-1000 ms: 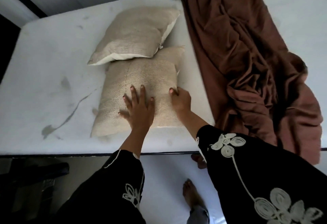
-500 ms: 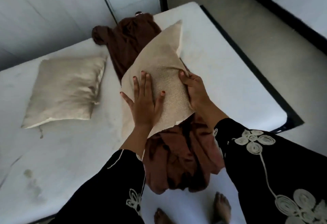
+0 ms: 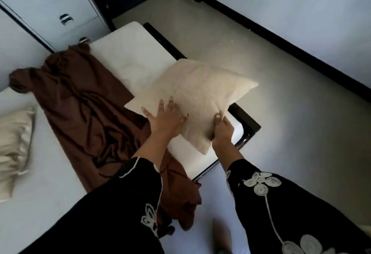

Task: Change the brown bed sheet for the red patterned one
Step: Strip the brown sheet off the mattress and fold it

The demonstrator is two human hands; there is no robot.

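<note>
Second pillow [image 3: 15, 149]: at the far left you have one cream pillow lying on the bare mattress, well apart from your hands; in my judgement it has to come off too before a new sheet can go on.
Mattress [image 3: 128, 57]: you can see its white top uncovered on both sides of the sheet, so the stripping looks done.
Brown bed sheet [image 3: 84, 109]: it is off the mattress corners and lies bunched in a long crumpled strip across the bed, from the drawer unit [image 3: 52, 6] down to the near edge, where one end hangs over by your left sleeve. You have not yet taken it off the bed.
Left hand [image 3: 164, 121]: your palm is spread flat against the near face of the beige pillow [image 3: 192, 97], fingers splayed, pressing more than gripping.
Right hand [image 3: 221, 129]: your fingers are closed round the pillow's lower edge, pinching the fabric; this hand carries it.
Beige pillow: you hold it clear of the mattress, over the bed's right corner, partly out above the floor [image 3: 281, 113].
Red patterned sheet: not in view anywhere here.
Progress: I judge you are early to midway: old sheet loosened, pillows being cleared; removing the brown sheet and fitting the red one are all left.
</note>
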